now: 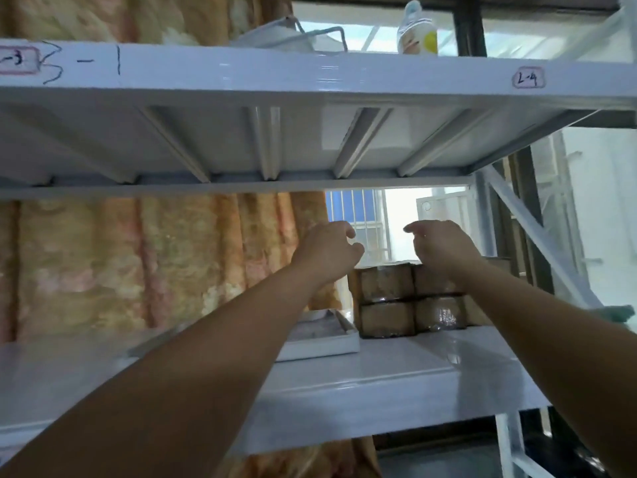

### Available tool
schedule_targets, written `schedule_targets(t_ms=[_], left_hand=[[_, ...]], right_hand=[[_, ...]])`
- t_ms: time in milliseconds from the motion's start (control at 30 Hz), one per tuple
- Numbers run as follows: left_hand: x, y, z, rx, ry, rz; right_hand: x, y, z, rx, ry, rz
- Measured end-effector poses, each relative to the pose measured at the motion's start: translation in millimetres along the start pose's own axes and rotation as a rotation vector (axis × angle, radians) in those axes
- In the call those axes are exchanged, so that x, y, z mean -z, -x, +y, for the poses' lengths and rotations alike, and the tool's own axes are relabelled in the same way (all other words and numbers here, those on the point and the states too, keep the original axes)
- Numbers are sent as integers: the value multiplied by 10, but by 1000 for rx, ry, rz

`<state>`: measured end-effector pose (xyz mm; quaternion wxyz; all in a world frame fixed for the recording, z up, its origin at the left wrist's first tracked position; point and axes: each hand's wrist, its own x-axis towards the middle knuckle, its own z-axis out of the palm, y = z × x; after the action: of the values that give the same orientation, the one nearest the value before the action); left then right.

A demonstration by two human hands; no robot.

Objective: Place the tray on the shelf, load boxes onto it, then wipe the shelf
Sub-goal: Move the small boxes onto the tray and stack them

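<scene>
Both arms outstretched; left hand (327, 251) and right hand (439, 248) empty, fingers curled.

Two bare forearms enter from the lower edge, uncovered along their whole visible length, with no sleeve in view. The left hand (327, 251) and right hand (439, 248) are ungloved. Neither wrist nor any visible finger carries a watch, band or ring.
</scene>
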<state>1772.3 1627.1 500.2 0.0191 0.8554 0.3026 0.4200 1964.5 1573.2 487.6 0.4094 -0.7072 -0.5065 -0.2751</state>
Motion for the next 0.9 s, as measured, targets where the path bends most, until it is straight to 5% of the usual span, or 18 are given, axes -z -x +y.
schedule_targets(t_ms=[200,400,567,767,900], left_hand=[[-527,-286,333,99,-165,-89],[-756,-462,651,181,-290,-391],[-656,-551,728,253,-159,-591],[-608,-525,615,345,-48,-528],[-529,-568,502,342,7,-303]], right_hand=[[-78,212,341,36,129,-129],[-219,280,549,196,165,18],[-301,278,609,174,122,26],[-243,368,563,207,192,23],[-230,330,511,155,245,4]])
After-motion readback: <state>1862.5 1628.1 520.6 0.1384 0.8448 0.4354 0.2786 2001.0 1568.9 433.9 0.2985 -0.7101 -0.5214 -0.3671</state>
